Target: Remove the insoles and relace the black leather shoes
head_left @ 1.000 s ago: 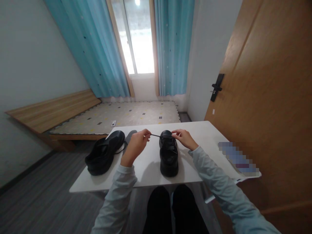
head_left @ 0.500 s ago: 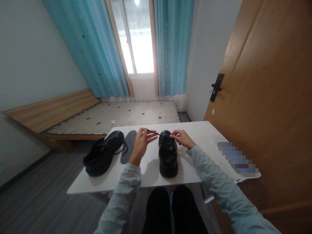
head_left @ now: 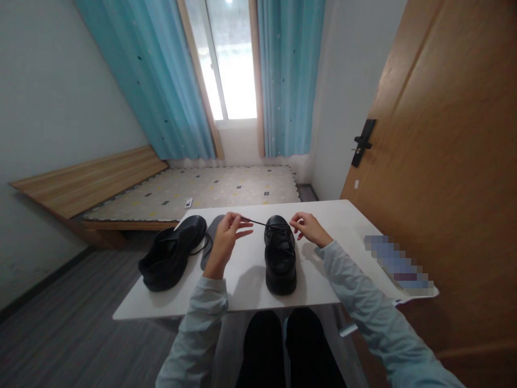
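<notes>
A black lace-up shoe (head_left: pixel 280 269) stands on the white table in front of me, toe pointing away. My left hand (head_left: pixel 228 234) pinches one end of its black shoelace (head_left: pixel 258 221) and holds it stretched out to the left, the other fingers spread. Just right of the shoe's toe, my right hand (head_left: pixel 307 227) has thumb and forefinger pinched together at the lace line; the bit of lace between them is barely visible. A second black shoe (head_left: pixel 167 258) lies at the table's left, its lace trailing. Beside it a grey insole (head_left: pixel 207 253) is partly hidden behind my left hand.
The white table (head_left: pixel 323 213) has a blurred-out flat item (head_left: pixel 398 264) on its right edge. Behind it stands a bed (head_left: pixel 226 186) with a small white remote (head_left: pixel 188 203) on the mattress. A wooden door (head_left: pixel 436 161) is close on the right. My knees are under the front edge.
My hands have moved apart: the left drew the lace farther left, now covering part of the insole, and the right shifted right, off the shoe's top. The shoe stays in place.
</notes>
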Motion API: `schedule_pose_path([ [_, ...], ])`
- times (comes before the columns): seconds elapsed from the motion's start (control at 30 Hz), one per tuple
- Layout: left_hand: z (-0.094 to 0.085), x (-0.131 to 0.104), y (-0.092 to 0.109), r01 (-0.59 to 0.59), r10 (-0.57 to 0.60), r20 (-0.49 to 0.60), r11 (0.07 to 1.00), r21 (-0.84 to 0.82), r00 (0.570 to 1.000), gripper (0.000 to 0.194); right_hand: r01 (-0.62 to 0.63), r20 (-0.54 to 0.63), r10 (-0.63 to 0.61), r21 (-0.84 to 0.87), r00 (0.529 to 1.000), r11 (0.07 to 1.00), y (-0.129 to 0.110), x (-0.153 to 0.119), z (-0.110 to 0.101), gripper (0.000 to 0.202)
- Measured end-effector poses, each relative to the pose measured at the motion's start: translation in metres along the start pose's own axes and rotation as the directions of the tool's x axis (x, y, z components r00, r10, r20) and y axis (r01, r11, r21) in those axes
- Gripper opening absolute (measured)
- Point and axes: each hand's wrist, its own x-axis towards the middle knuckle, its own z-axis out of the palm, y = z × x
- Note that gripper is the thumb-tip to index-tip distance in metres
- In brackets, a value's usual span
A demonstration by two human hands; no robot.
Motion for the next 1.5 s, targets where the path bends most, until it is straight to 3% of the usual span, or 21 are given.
schedule_pose_path([
  [0.17, 0.006, -0.004, 0.002, 0.003, -0.001, 0.056, 0.999, -0.047, 0.998, 0.027, 0.023, 0.015, -0.022, -0.024, 1.000, 0.999, -0.004, 0.000, 0.000, 0.028],
  [0.43, 0.010, 0.011, 0.010, 0.072, -0.062, -0.066, 0.982, 0.175, 0.996, 0.027, 0.121, 0.086, -0.105, -0.211, 0.991, 0.970, -0.013, -0.007, 0.003, 0.022],
  [0.6, 0.027, 0.028, 0.005, 0.104, -0.122, 0.054, 0.960, 0.262, 0.991, 0.031, 0.133, 0.055, -0.123, -0.292, 0.991, 0.947, -0.022, -0.007, 0.007, 0.011],
  [0.73, 0.041, 0.038, -0.006, -0.011, -0.054, 0.153, 0.918, 0.397, 0.987, 0.025, 0.116, 0.039, -0.110, -0.269, 0.993, 0.956, -0.022, -0.008, 0.011, 0.011],
  [0.87, 0.049, 0.044, -0.012, -0.154, -0.065, 0.315, 0.768, 0.622, 0.947, 0.013, 0.134, 0.005, -0.138, -0.276, 0.990, 0.952, -0.019, -0.011, 0.013, 0.011],
  [1.0, 0.052, 0.047, -0.009, -0.259, -0.049, 0.436, 0.742, 0.618, 0.898, 0.019, 0.166, -0.056, -0.193, -0.321, 0.980, 0.933, -0.019, -0.012, 0.015, 0.010],
  [1.37, 0.059, 0.058, 0.000, -0.412, -0.141, 0.545, 0.509, 0.756, 0.826, 0.016, 0.281, -0.097, -0.357, -0.442, 0.929, 0.852, -0.015, -0.013, 0.023, 0.010],
  [1.5, 0.061, 0.064, 0.003, -0.500, -0.237, 0.605, 0.380, 0.778, 0.760, 0.017, 0.256, -0.082, -0.365, -0.572, 0.928, 0.780, -0.019, -0.017, 0.026, 0.012],
])
